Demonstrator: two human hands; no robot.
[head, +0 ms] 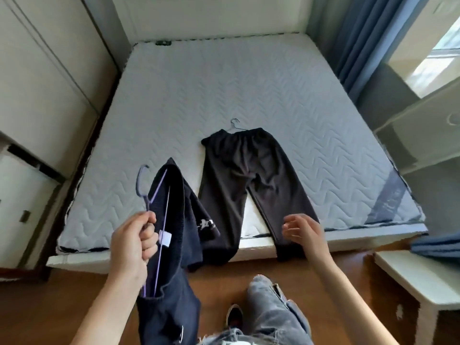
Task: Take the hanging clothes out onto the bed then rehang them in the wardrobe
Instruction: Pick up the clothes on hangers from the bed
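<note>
The laying-out step seems to be in hand. The left hand (129, 242) grips the neck of a purple hanger (137, 186) carrying a dark navy garment (179, 207), which hangs over the near edge of the bed (174, 95). The right hand (302, 232) is empty, fingers loosely spread, above one leg of the black trousers (239, 170) lying flat at 12 o'clock. Next, the garment likely needs lowering onto bare mattress at the trousers' 9 o'clock.
</note>
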